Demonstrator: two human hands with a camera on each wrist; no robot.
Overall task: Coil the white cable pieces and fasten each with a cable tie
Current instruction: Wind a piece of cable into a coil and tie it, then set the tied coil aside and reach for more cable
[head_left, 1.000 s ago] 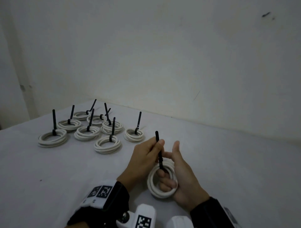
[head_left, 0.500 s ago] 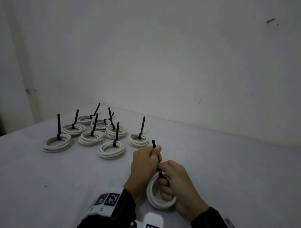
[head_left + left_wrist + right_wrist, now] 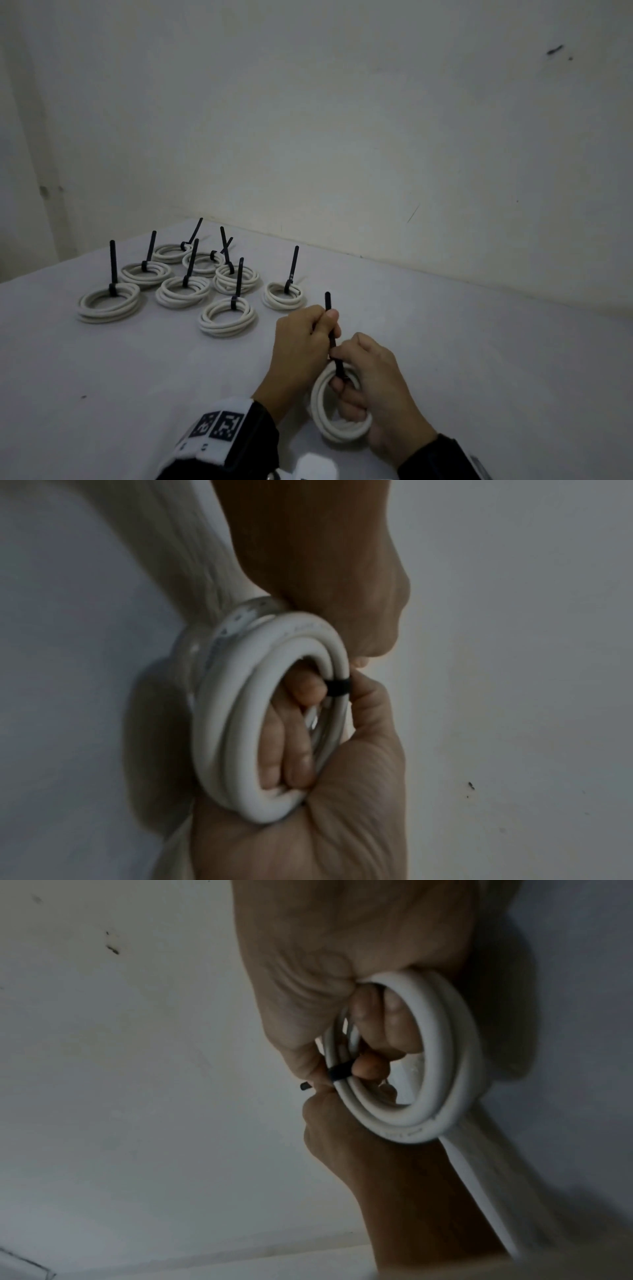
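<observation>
Head view: white cable coil on the white table, held upright on edge; its right side is hidden behind the right hand, whose fingers curl through the ring. Black cable tie rises from the coil's top, its middle covered by the left hand, which pinches the tail. Nine tied coils lie beyond the coil to its left, tails upright; the rearmost overlap. Left wrist view: coil blurred on its near edge; tie band wraps the strands; right-hand fingers curl inside the ring. Right wrist view: coil, tie band pressed beside a fingertip; the left hand grips below, its fingertips out of sight.
</observation>
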